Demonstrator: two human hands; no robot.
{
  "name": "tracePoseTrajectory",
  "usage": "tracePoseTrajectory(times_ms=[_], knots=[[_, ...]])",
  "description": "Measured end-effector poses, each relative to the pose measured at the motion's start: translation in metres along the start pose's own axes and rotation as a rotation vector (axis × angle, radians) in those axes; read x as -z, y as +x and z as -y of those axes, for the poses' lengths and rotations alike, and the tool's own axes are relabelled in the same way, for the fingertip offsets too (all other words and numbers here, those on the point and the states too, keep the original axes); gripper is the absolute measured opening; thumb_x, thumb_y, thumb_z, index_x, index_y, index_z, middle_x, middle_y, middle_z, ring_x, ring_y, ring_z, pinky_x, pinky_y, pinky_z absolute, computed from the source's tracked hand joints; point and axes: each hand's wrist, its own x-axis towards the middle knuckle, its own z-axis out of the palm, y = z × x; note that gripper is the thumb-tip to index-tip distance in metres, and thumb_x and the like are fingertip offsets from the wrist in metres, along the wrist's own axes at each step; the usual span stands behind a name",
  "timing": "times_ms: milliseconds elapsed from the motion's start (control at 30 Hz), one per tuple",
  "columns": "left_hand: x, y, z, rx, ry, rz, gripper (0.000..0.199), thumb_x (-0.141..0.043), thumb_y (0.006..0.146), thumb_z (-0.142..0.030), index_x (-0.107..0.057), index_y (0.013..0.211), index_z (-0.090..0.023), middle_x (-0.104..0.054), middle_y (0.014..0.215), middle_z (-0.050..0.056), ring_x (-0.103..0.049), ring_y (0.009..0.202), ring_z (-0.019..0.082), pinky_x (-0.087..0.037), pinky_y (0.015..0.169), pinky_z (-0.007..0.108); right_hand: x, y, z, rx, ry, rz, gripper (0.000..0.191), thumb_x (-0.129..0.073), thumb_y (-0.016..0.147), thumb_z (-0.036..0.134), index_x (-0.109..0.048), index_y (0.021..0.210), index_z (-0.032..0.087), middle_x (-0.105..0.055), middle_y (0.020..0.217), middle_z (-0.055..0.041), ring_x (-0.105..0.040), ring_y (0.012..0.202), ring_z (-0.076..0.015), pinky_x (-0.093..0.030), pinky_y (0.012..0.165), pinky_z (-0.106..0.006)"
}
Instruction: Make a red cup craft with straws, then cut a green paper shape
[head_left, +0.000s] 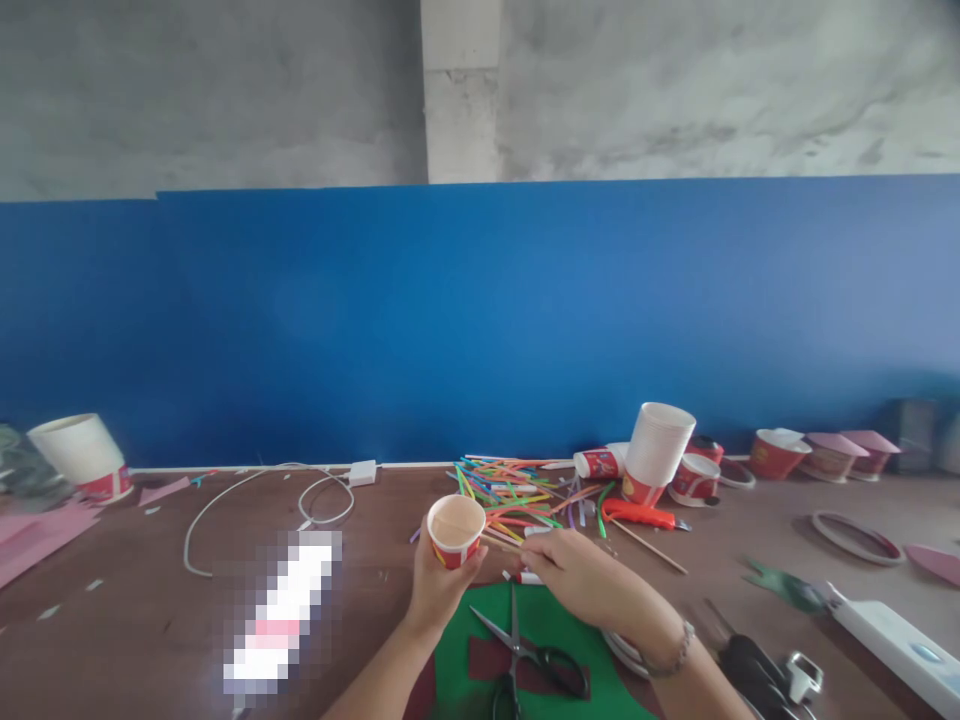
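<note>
My left hand (439, 585) is wrapped round a red and white paper cup (456, 550), its open mouth tilted toward me. To the right of the cup, my right hand (559, 562) is closed with its fingertips pointing at the cup. A thin pale stick (504, 543) runs between the cup and those fingertips; whether they grip it I cannot make out. Under the right hand lies a small red and white object (529, 578), partly covered. Scissors with black handles (516, 650) lie spread on a green sheet (461, 670) below both hands.
Colourful thin strips (517, 490) are heaped behind the hands. Stacked white cups (660, 450) and an orange-red cutter (641, 514) are at right, with a glue gun (885, 640) nearer. A white cable (199, 515), a pixelated bright object (281, 610) and another cup stack (79, 450) are left.
</note>
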Motion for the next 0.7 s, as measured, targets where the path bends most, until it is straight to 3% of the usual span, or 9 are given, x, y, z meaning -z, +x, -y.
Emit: tracePoseTrajectory(times_ms=[267, 467, 600, 700], knots=[[0.0, 0.001, -0.003, -0.04, 0.016, -0.024, 0.052, -0.074, 0.062, -0.029, -0.053, 0.108, -0.015, -0.066, 0.096, 0.009, -0.063, 0.087, 0.022, -0.048, 0.081, 0.035, -0.01, 0.003, -0.011, 0.124, -0.1, 0.03, 0.033, -0.033, 0.088, 0.017, -0.065, 0.08, 0.017, -0.067, 0.078, -0.0038, -0.059, 0.073, -0.0154, -0.041, 0.066, -0.025], [-0.001, -0.002, -0.001, -0.034, 0.02, 0.003, 0.058, -0.073, 0.063, -0.027, -0.048, 0.114, -0.014, -0.065, 0.098, 0.01, -0.062, 0.088, 0.022, -0.049, 0.082, 0.036, -0.01, 0.006, -0.003, 0.035, -0.026, 0.018, 0.033, -0.033, 0.088, 0.016, -0.064, 0.075, 0.017, -0.066, 0.076, -0.0042, -0.059, 0.073, -0.0151, -0.04, 0.067, -0.024], [-0.01, -0.008, -0.007, -0.141, 0.0, 0.215, 0.05, -0.07, 0.065, -0.025, -0.053, 0.111, -0.016, -0.064, 0.105, 0.011, -0.06, 0.097, 0.024, -0.046, 0.087, 0.039, -0.022, 0.014, 0.002, 0.032, 0.001, 0.025, 0.03, -0.035, 0.085, 0.012, -0.059, 0.068, 0.016, -0.062, 0.066, -0.0035, -0.055, 0.061, -0.0137, -0.037, 0.056, -0.023], [-0.011, -0.006, -0.009, -0.113, -0.022, 0.218, 0.049, -0.071, 0.063, -0.024, -0.055, 0.109, -0.016, -0.065, 0.103, 0.01, -0.061, 0.094, 0.024, -0.047, 0.086, 0.038, -0.022, 0.015, 0.0, 0.046, -0.026, 0.017, 0.029, -0.034, 0.086, 0.012, -0.058, 0.07, 0.016, -0.063, 0.068, -0.0045, -0.055, 0.063, -0.0144, -0.037, 0.057, -0.024]])
